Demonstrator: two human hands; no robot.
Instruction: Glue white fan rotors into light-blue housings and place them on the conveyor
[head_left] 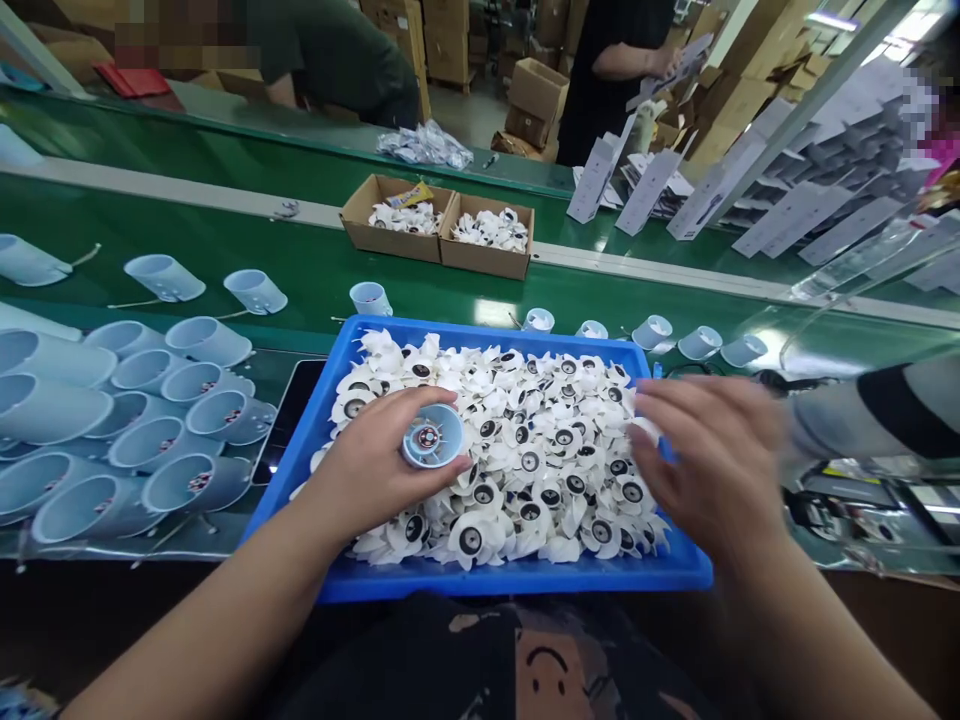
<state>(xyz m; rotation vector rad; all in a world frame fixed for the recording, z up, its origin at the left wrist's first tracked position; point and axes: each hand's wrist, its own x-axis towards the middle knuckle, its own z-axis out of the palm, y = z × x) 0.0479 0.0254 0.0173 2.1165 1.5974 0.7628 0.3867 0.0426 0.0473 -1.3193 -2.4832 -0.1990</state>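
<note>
My left hand (382,450) is wrapped round a light blue cylinder (450,432), whose open end faces up and shows a small round motor part inside. Below it, a blue tray (525,580) is heaped with white fan blades (529,461) that have dark round hubs. Over the tray's right edge is my right hand (712,460), blurred, with its fingers apart and a white piece partly visible by the thumb. Whether that piece touches the hand cannot be told.
Many light blue cylinders (202,482) crowd the left side, beside a dark phone-like slab (289,425). More cylinders (651,332) line the green conveyor behind the tray. Two cardboard boxes (394,240) hold white blades. Two people stand across the line.
</note>
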